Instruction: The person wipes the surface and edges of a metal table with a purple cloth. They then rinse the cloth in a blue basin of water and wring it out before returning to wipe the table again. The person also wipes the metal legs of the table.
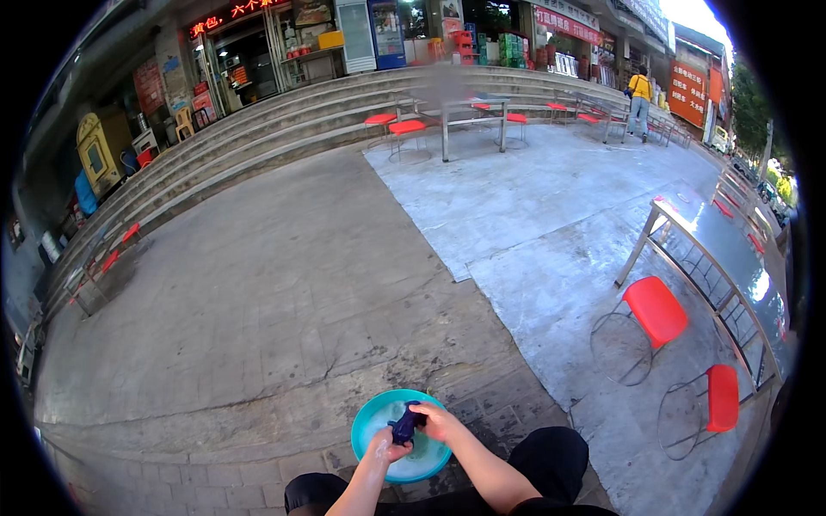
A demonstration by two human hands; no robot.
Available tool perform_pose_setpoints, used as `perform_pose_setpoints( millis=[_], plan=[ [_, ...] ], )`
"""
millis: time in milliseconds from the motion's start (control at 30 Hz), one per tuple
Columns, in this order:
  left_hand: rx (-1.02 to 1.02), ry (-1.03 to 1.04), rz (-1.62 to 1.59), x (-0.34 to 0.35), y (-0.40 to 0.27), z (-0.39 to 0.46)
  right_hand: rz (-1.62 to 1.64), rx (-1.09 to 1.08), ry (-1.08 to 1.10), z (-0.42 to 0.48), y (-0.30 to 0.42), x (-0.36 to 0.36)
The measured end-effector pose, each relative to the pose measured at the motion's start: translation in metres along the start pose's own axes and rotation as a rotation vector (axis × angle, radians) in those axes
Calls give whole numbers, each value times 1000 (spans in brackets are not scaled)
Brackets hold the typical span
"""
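A bunched, dark purple-blue cloth (405,426) is held between both hands above a turquoise plastic basin (362,445). My left hand (385,445) grips its lower end, and some suds cling to that wrist. My right hand (433,421) closes around the cloth's upper end. Foamy, whitish water (423,459) fills part of the basin beneath the hands. The basin stands on the paving between my knees. Whether the cloth's underside touches the water cannot be made out.
Red-seated stools (655,311) and a shiny metal-framed table (729,271) stand to the right. Another table (474,106) with red stools is farther ahead, before concrete steps (271,132). A person in a yellow top (639,90) is at the far right. Grey paving (258,271) surrounds the basin.
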State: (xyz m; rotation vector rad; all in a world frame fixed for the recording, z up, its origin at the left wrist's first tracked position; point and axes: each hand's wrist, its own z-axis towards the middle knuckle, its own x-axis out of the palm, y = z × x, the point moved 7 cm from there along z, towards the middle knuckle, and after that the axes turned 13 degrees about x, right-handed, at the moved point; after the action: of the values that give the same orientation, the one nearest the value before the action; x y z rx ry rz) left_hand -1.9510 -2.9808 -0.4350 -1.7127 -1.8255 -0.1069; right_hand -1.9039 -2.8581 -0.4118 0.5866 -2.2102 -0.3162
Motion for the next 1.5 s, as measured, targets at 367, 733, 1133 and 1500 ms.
perform_pose_setpoints(
  millis=[367, 733, 1133, 1500],
  plan=[
    [136, 133, 31, 22, -12, -92, 194, 214, 279, 18, -45, 63],
    [-193, 509, 122, 15, -20, -75, -596, -23, 432, -34, 5, 124],
    [-275, 378, 544, 18, -13, -51, -1004, -185, 129, 20, 5, 107],
    [365, 228, 1160, 50, -35, -76, -1263, -331, -381, -3, 31, 123]
  ],
)
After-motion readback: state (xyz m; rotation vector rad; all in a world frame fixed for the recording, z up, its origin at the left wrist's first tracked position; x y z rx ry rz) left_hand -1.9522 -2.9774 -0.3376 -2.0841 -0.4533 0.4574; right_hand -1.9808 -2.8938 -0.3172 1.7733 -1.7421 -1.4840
